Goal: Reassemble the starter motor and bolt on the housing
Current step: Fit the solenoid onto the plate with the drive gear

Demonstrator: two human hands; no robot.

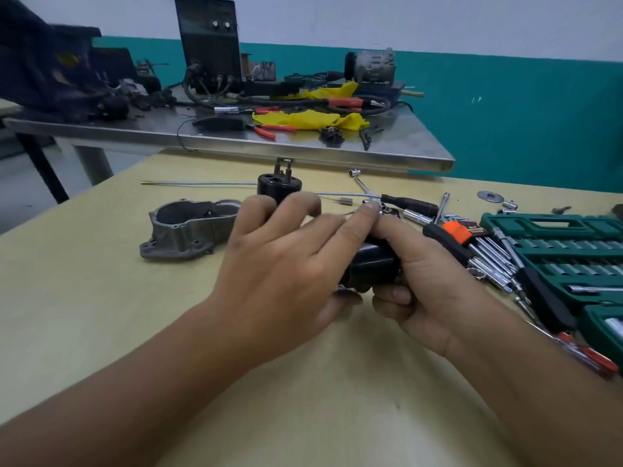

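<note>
A black cylindrical motor body [371, 266] is held just above the tan table between both hands. My right hand [424, 278] grips it from the right, thumb curled under its near end, forefinger stretched over its top. My left hand [286, 257] covers its left side, thumb under it and fingers spread over it. A grey cast housing [188, 230] lies open side up on the table to the left. Behind my left hand stands a black solenoid [279, 188] with studs on top, partly hidden by my fingers.
A green socket set case [553, 254] lies at the right, with an orange hex key holder [458, 232], a black-handled ratchet [411, 203], loose sockets and a red screwdriver [593, 358] around it. A long thin rod [202, 183] lies behind. A steel bench [303, 151] with tools stands beyond.
</note>
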